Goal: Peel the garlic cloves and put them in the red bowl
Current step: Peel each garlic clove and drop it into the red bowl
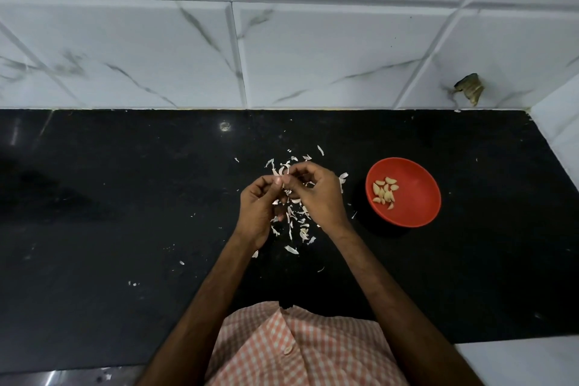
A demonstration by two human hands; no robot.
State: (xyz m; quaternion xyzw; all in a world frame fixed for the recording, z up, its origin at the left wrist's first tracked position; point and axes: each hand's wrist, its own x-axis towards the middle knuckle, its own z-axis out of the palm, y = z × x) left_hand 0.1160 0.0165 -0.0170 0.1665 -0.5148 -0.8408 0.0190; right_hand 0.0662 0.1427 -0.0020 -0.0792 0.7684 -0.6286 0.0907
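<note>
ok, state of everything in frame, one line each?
red bowl: upright on counter, cloves inside.
peeled cloves: loose pile in the bowl.
garlic clove: pinched between both hands, mostly hidden.
left hand: fingers curled, pinching clove.
right hand: fingers curled, pinching clove.
skins: scattered on counter under the hands.

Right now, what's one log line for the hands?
step: peeling | left hand, right hand: pinching one garlic clove together | peels: scattered below on counter | red bowl: peeled cloves inside
</note>
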